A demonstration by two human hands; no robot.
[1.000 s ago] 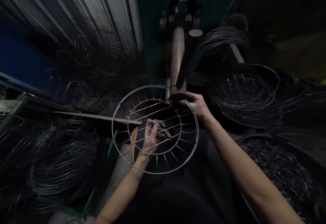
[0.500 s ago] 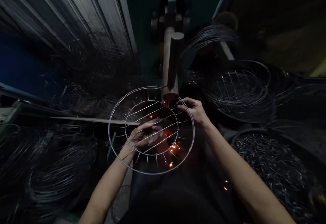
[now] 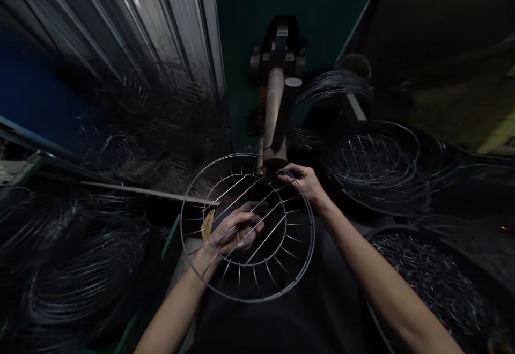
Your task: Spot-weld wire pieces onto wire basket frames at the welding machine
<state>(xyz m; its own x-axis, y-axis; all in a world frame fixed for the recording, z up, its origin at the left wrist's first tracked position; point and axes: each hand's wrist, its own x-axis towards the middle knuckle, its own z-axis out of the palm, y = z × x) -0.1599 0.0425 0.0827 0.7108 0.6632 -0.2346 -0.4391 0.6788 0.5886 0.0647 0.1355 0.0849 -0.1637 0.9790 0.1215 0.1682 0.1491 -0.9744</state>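
A round wire rack (image 3: 276,295), with two rings, straight bars across the middle and short spokes between the rings, is tilted under the metal cylinder (image 3: 276,155) of a welding machine. Its far rim lies by the cylinder's lower end. My right hand (image 3: 303,182) is closed at that far right rim, fingertips pinched beside the cylinder; the exact contact is dark. Beneath the rack's middle, seen through its bars, is my left hand (image 3: 237,230) with curled fingers. What these fingers hold, if anything, I cannot make out.
Wire rings and racks are piled in a dark basin (image 3: 374,193) at the right. Nearer, a tub (image 3: 426,279) holds many short metal pieces. Coiled wire rings (image 3: 84,279) lie at the left, past a flat strip (image 3: 148,190). Corrugated metal sheeting (image 3: 161,21) stands behind.
The orange sparks below the cylinder have gone, leaving one glint at far right. The view has shifted, so most things sit lower. My left fingers look more curled.
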